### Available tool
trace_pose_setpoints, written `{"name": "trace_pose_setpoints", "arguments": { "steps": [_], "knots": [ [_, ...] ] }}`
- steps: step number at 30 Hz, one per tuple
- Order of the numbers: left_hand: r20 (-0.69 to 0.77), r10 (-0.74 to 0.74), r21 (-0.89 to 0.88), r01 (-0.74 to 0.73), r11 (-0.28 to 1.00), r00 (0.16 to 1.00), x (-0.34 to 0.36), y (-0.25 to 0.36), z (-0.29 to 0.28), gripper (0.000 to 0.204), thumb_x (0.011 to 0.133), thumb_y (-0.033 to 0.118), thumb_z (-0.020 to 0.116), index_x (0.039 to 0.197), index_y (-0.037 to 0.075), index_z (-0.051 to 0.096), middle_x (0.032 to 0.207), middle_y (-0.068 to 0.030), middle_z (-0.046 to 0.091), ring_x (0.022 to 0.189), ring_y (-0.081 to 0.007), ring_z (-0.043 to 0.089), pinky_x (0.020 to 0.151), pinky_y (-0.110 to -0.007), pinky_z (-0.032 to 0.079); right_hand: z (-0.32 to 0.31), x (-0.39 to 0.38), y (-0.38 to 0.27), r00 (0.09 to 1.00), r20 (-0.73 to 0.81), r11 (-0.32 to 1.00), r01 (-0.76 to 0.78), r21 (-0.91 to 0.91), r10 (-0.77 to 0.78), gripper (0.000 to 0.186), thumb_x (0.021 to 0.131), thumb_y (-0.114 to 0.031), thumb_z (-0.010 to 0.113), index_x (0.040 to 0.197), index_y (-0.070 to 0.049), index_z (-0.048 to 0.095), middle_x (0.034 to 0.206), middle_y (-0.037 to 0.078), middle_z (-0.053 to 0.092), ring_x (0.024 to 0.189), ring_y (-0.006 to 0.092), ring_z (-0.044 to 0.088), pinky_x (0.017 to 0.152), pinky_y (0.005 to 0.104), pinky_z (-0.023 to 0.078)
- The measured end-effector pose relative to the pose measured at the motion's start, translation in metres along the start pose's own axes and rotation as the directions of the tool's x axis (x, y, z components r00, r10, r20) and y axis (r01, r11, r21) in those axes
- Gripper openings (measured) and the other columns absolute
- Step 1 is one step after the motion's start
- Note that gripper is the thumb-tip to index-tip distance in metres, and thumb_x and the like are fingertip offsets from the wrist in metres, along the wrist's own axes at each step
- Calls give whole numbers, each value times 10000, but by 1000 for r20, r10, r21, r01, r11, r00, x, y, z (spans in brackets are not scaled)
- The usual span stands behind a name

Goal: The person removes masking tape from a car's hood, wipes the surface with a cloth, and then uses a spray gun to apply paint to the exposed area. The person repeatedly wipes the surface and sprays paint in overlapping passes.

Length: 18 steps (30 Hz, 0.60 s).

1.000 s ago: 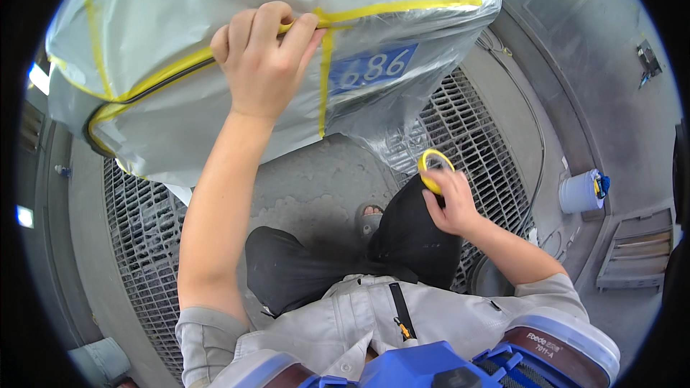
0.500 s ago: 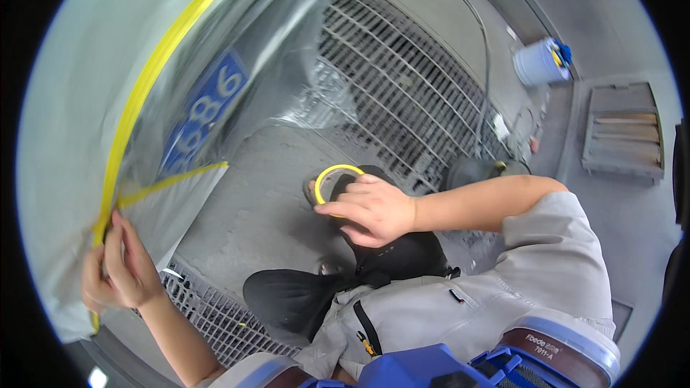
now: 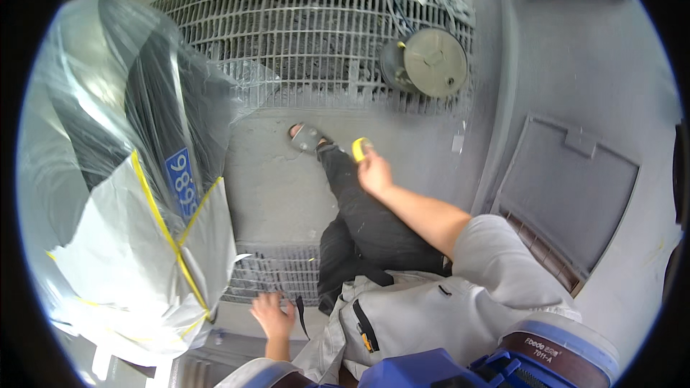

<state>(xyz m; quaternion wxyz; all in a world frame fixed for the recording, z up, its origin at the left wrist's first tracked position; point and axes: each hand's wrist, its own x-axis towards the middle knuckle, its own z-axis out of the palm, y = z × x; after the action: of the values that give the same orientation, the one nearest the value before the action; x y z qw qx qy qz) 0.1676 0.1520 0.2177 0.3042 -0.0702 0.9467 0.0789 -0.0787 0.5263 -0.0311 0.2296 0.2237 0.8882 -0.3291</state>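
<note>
My right hand [image 3: 373, 171] grips a roll of yellow tape [image 3: 359, 148] above my dark-trousered leg, with a sandalled foot [image 3: 307, 137] beyond it. My left hand [image 3: 272, 314] is low in the view, fingers apart and apparently holding nothing, just right of the covered vehicle. That vehicle fills the left side, wrapped in white masking sheet [image 3: 118, 251] edged with yellow tape strips [image 3: 162, 224] and in clear plastic film [image 3: 100, 100] over dark bodywork. A blue plate with white characters [image 3: 182, 181] shows under the film.
Grey floor [image 3: 266, 194] lies between metal gratings [image 3: 287, 36]. A round metal container [image 3: 435, 62] with hoses [image 3: 392, 0] stands on the far grating. At the right are a grey wall and a rectangular panel [image 3: 564, 190] over an opening.
My view has swung to the right along the vehicle. My left hand has left the taped sheet and moved down and away from it. My right hand still carries the tape roll.
</note>
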Motion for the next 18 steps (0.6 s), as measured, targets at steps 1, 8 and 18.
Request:
{"name": "trace_pose_setpoints", "arguments": {
  "steps": [1,8,18],
  "knots": [
    [138,-30,-44,36,998,990,-32,-8,3,350,774,263,800,1108,196,724,1174,-145,620,1152,-405,553,924,-545,422,-16,8,23,997,-38,997,-67,27,68,371,995,-102,548,1307,26,703,1014,236,788,940,410,768,846,462,606],
    [545,-394,-323,620,715,740,-108,-92,-24,248,880,218,784,1107,136,727,964,-60,724,895,-267,662,798,-413,511,-165,117,104,936,-285,978,-197,70,209,295,951,-247,692,1182,-88,781,1027,201,793,979,382,769,876,472,612],
    [314,-386,-778,468,419,867,119,7,-205,114,1086,124,650,1161,48,690,942,-21,726,817,-106,641,765,-253,510,-236,230,85,935,-305,976,-210,-58,182,312,950,-351,715,1113,-88,757,1039,207,780,974,428,742,852,520,597]
  ]
}}
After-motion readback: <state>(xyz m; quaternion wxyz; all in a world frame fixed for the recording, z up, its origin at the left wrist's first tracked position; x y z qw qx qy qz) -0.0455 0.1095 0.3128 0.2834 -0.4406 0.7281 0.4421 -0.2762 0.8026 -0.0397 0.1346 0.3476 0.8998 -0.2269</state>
